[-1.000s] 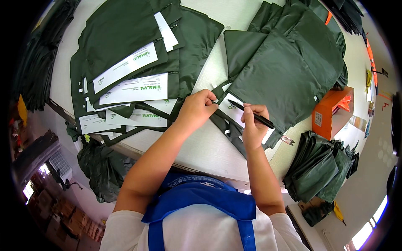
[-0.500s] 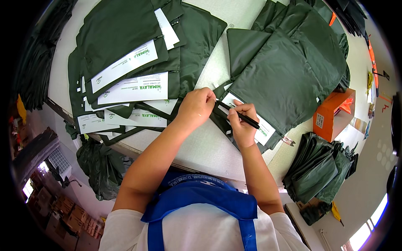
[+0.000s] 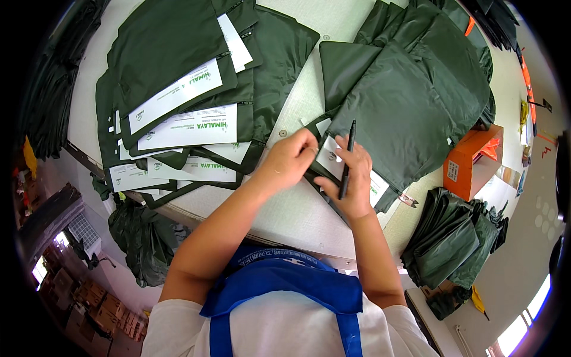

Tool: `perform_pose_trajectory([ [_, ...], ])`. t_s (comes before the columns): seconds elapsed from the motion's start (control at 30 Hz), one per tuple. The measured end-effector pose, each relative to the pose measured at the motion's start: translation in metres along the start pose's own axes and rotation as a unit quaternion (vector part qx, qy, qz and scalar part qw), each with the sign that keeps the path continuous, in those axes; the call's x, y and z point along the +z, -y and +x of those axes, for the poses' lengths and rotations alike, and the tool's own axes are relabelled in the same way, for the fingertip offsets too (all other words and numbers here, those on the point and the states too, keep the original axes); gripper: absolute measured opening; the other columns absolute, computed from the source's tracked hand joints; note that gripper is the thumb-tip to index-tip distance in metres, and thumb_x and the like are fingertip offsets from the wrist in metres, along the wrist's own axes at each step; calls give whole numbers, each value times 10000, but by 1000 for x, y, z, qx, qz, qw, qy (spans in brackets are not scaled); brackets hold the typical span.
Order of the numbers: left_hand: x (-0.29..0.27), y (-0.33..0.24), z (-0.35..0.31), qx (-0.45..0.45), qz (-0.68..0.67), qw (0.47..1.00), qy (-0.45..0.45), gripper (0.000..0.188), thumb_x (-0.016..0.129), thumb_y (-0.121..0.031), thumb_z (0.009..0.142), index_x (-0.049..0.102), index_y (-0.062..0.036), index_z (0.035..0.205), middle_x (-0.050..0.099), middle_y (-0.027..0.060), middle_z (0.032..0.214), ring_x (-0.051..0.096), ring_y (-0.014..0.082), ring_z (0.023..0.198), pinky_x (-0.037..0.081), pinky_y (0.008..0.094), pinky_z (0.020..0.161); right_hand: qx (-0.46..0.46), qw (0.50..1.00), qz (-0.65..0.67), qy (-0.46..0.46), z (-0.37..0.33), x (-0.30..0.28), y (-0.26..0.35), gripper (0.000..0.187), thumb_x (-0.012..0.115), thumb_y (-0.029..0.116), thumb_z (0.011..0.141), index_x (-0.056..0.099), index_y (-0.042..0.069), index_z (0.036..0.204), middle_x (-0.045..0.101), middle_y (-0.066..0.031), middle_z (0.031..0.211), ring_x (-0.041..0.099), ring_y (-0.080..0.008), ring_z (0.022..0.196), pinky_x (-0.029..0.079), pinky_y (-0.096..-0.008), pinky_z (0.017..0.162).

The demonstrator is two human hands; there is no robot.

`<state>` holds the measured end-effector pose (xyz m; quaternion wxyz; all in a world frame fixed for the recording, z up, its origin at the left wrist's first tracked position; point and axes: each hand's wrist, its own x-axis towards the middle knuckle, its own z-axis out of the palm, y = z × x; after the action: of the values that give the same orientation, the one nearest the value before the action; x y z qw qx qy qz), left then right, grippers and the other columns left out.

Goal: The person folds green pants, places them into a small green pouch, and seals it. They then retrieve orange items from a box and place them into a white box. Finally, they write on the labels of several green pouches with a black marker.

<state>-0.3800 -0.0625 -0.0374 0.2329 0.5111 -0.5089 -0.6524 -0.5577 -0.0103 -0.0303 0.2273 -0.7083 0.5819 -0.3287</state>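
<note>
My right hand holds a black pen, which now points away from me between spread fingers. Beneath that hand is a white printed card, showing at the near edge of a dark green fabric bag. My left hand is closed, thumb and fingertips pressed together by the bag's left corner; what they pinch, if anything, is hidden. Left of it lies a fanned stack of similar green bags, with white printed cards showing at their zippered edges.
An orange box stands at the right of the pale table. Small metal snips lie by the right stack's near edge. Folded dark bags hang over the table's right side, and more green fabric hangs off the left.
My right hand has shifted slightly right and opened its fingers from a writing grip; the pen has swung from slanting toward me to pointing away. My left hand has moved slightly.
</note>
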Motion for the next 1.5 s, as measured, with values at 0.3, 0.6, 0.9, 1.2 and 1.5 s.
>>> perform_pose_trajectory([
  [0.3,-1,5,20,108,214,954,-179,246,635,-101,847,563,-30,1071,625,128,969,629,313,896,507,398,739,63,984,-145,82,-14,-32,-27,510,757,114,707,517,99,1158,609,-93,1283,467,-351,1299,235,-572,1108],
  [0.6,-9,-7,32,4,207,973,-105,199,633,-81,823,599,-8,1005,639,138,891,637,312,852,504,399,745,67,986,148,-35,18,-1,-9,251,635,106,871,670,32,1108,662,-99,915,595,-240,844,450,-356,826],
  [0.9,-13,9,43,32,175,973,-144,117,593,-102,850,626,10,852,659,188,819,637,363,784,502,428,706,245,931,262,-66,25,35,-5,127,664,30,830,644,12,954,656,-13,790,538,-41,660,437,-194,610],
  [1.2,-15,9,45,27,176,975,-134,124,567,-98,869,629,9,864,659,209,829,630,390,790,496,444,708,229,947,213,-72,25,44,-10,120,706,55,797,663,42,909,638,-37,782,548,-95,654,458,-237,610],
  [1.5,-18,2,40,32,136,985,-101,121,557,-102,878,605,8,892,645,187,778,626,350,719,485,414,667,213,948,216,-94,22,35,-9,235,737,116,799,639,38,997,673,-79,928,609,-160,820,475,-267,717],
])
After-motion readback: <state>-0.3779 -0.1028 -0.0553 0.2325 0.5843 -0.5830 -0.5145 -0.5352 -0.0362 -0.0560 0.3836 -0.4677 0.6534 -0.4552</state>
